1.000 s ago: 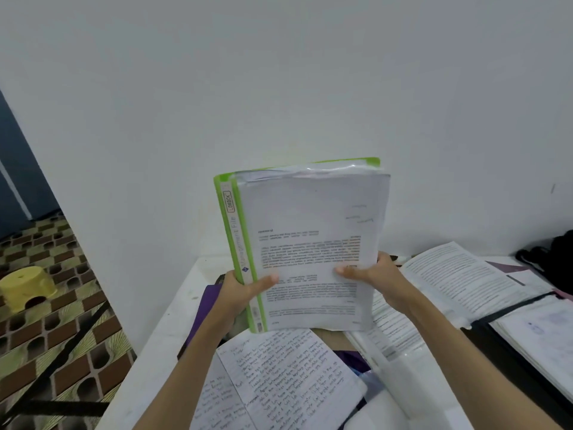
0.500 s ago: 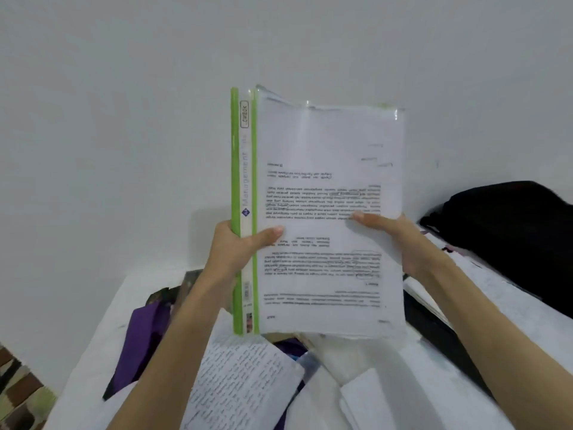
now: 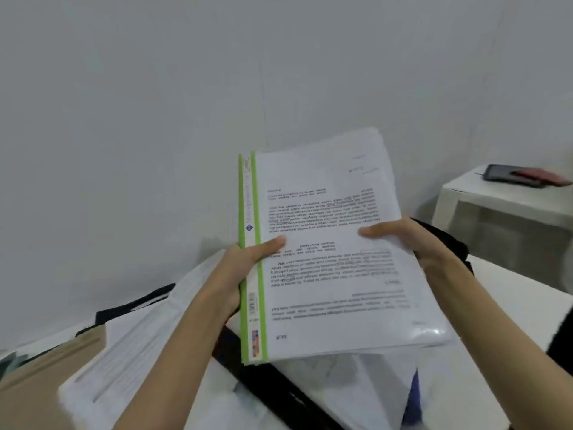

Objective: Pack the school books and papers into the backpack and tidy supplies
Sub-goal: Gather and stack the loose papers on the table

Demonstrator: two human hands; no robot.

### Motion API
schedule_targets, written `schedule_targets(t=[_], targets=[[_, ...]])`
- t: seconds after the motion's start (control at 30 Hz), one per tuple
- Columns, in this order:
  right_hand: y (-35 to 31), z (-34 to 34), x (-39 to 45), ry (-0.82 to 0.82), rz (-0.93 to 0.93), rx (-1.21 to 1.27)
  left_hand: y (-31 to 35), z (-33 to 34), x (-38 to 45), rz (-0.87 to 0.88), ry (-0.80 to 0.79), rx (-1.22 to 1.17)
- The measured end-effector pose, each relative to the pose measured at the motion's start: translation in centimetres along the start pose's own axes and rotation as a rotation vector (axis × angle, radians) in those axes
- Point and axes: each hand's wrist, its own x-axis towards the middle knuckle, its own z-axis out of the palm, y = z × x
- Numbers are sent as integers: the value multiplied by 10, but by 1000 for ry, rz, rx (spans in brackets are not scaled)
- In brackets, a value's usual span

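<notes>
So that its loose sheets stay together, both hands, left hand (image 3: 238, 268) and right hand (image 3: 403, 240), grip the green folder (image 3: 325, 249) above the table (image 3: 511, 293).

A plain white wall (image 3: 186, 103) fills the background. At the right, against it, stands a small white side table (image 3: 496, 206). On its top lies a dark flat tablet-like item (image 3: 508, 175), with a reddish flat thing (image 3: 542, 175) resting on it; what either is stays unclear.
</notes>
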Motion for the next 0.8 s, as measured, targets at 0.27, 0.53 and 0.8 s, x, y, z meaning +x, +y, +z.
schedule_targets(t=[0.27, 0.53, 0.8], targets=[[-50, -182, -24, 197, -125, 35, -72, 147, 109, -8, 125, -119], [-72, -280, -6, 244, -209, 192, -149, 220, 155, 224, -165, 1024], [-68, -310, 13, 223, -163, 198, -159, 233, 177, 223, 151, 774]])
